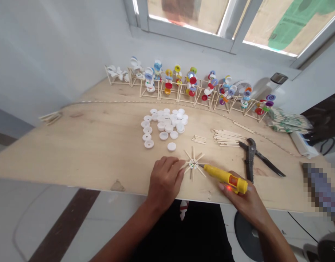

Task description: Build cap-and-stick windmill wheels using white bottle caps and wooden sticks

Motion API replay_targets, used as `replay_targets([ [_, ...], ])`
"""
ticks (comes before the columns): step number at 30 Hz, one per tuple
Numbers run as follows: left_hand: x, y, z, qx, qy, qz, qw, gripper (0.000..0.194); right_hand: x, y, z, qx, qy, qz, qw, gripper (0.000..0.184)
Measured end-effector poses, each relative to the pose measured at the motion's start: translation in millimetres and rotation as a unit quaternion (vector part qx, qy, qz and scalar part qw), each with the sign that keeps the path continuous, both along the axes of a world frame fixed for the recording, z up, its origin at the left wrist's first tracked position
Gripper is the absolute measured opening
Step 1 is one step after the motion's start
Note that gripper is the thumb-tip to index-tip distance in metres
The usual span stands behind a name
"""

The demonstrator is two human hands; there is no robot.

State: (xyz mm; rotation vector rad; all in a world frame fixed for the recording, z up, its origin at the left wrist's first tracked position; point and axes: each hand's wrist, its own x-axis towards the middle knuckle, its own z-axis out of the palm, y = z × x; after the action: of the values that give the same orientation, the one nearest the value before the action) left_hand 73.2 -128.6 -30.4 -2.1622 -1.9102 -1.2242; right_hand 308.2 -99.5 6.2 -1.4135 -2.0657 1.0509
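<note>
Fingers of the left hand (165, 182) curl loosely together on the plywood board (74, 153), holding nothing, their tips just touching the left-hand sticks of a star of thin wooden sticks (193, 164). That star lies flat on the board, its sticks radiating from a small hub, between the two hands. Fingers of the right hand (238, 196) wrap narrowly around a yellow glue gun (222, 178), and one fingertip shows beneath its barrel, close to a glowing red light. From where I stand, the gun slants up toward the star from its right side, and its dark nozzle reaches the hub.

Just above the star lies a loose cluster of white plastic bottle caps (163, 125), and a small bunch of sticks (198, 139) sits close by, up and to its right. A larger stack of sticks (227, 137) lies farther along on that side, and black-handled pliers (251, 156) rest on the board to the star's right, beyond the gun. Well behind the star, along the back of the board, stands a row of stick frames (189, 85) threaded with colourful bottle caps.
</note>
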Motion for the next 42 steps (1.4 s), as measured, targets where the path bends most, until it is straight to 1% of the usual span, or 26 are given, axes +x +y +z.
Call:
replay_targets([
  [5, 8, -8, 1.6, -0.047, -0.007, -0.006, 0.999, 0.011, -4, 3, 10.4, 0.019, -0.034, 0.037, 0.999, 0.024],
  [10, 11, -6, -2.2, -0.053, 0.004, 0.004, 0.999, 0.012, -5, 7, 14.9, 0.059, -0.077, 0.062, 0.993, 0.022],
  [14, 11, -3, -3.3, -0.051, 0.012, 0.006, 0.999, 0.014, -8, 9, 17.4, 0.074, -0.106, 0.076, 0.989, 0.025],
  [22, 8, -2, -4.2, -0.048, 0.009, 0.009, 0.999, 0.017, -17, 11, 21.7, 0.094, -0.133, 0.083, 0.983, 0.027],
  [26, 7, -1, -3.3, -0.024, -0.005, 0.014, 1.000, 0.017, -18, 12, 22.8, 0.098, -0.138, 0.087, 0.982, 0.027],
  [29, 7, -1, -2.9, -0.010, -0.013, 0.004, 1.000, 0.019, -18, 12, 22.7, 0.095, -0.136, 0.084, 0.983, 0.028],
  [36, 10, 2, -1.3, -0.013, -0.013, -0.014, 1.000, 0.018, -17, 9, 21.1, 0.094, -0.135, 0.079, 0.983, 0.027],
  [39, 9, -3, 2.8, 0.006, -0.047, -0.012, 0.999, 0.016, -15, 7, 21.8, 0.091, -0.127, 0.073, 0.985, 0.026],
  [42, 2, -16, 7.4, 0.016, -0.086, -0.009, 0.996, 0.014, -13, 4, 22.3, 0.093, -0.120, 0.067, 0.986, 0.026],
])
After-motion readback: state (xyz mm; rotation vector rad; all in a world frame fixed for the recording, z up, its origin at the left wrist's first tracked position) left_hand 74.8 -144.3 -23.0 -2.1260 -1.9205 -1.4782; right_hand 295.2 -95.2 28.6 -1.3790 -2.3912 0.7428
